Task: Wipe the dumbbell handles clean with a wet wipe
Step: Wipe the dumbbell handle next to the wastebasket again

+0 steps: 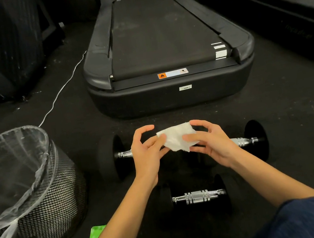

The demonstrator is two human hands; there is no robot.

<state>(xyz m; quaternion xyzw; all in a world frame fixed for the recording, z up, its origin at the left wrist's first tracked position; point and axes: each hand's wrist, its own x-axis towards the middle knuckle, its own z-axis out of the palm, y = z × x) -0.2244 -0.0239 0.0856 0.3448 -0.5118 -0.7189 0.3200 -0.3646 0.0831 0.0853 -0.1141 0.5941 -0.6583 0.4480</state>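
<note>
dark gym floor; left hand (pixel 147 153) and right hand (pixel 211 140) pinch a wet wipe (pixel 177 138).

Treadmills (pixel 160 35) on dark gym floor (pixel 73 120)

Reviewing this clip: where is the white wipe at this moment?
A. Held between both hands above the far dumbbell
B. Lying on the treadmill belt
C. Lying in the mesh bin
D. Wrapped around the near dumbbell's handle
A: the left hand and right hand both pinch the wipe over the far dumbbell.
</note>
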